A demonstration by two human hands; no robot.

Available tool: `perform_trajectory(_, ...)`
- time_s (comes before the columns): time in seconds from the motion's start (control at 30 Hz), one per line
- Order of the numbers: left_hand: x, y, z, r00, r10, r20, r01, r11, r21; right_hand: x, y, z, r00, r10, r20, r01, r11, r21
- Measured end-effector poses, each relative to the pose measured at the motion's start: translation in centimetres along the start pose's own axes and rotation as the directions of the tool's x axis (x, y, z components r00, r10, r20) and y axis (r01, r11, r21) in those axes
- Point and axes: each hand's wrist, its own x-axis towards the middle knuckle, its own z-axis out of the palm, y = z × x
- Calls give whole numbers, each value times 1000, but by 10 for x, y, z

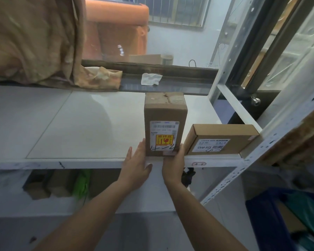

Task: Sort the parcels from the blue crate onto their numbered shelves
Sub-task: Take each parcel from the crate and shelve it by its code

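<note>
A tall brown parcel (165, 122) with a white label, a yellow sticker and "4-4" handwritten on it stands on the white shelf (76, 124) near its front edge. My left hand (135, 165) lies flat against its lower left side. My right hand (174, 165) presses its lower right corner. A flat tan parcel (219, 139) lies just to the right, labelled "12V4A". A small tag reading "4-4" (198, 164) is stuck on the shelf's front lip. The blue crate (272, 220) sits at the lower right with parcels inside.
White metal uprights (230, 183) frame the shelf on the right. Brown cloth (31, 38) and a window sill lie behind the shelf. The lower shelf holds brown boxes (43, 185) and a green packet (82, 183).
</note>
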Motion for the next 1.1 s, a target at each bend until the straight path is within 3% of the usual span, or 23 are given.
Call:
perform_trajectory(0.1,-1,0,3,1000,-9,13,9,1000,27,-8,-2,6,996,41,-81,-39,999,29)
perform_trajectory(0.37,3,3,5,997,-71,40,70,997,41,11,-4,1,977,199,75,-188,974,-128)
perform_trajectory(0.57,-4,3,-2,988,-144,62,143,990,12,-19,-3,-7,978,209,17,-210,977,24)
perform_trajectory(0.63,-14,0,-11,985,-155,80,151,987,54,-38,-1,-16,975,223,11,-222,974,-52)
perform_trajectory(0.77,-40,-4,-51,980,-155,125,125,967,223,-68,-17,-29,952,92,292,2,952,-307)
perform_trajectory(0.83,-51,-13,-81,981,-127,150,68,936,345,-70,-38,-22,884,34,466,219,850,-479)
perform_trajectory(0.9,-62,-24,-118,979,-139,146,67,906,417,-69,-62,-7,784,-18,621,486,640,-595)
perform_trajectory(1.0,-80,-40,-182,968,-221,120,138,868,477,-75,-112,26,588,-89,804,777,339,-531)
perform_trajectory(1.1,-100,-54,-258,951,-304,55,240,839,487,-92,-169,68,435,-143,889,898,147,-415)
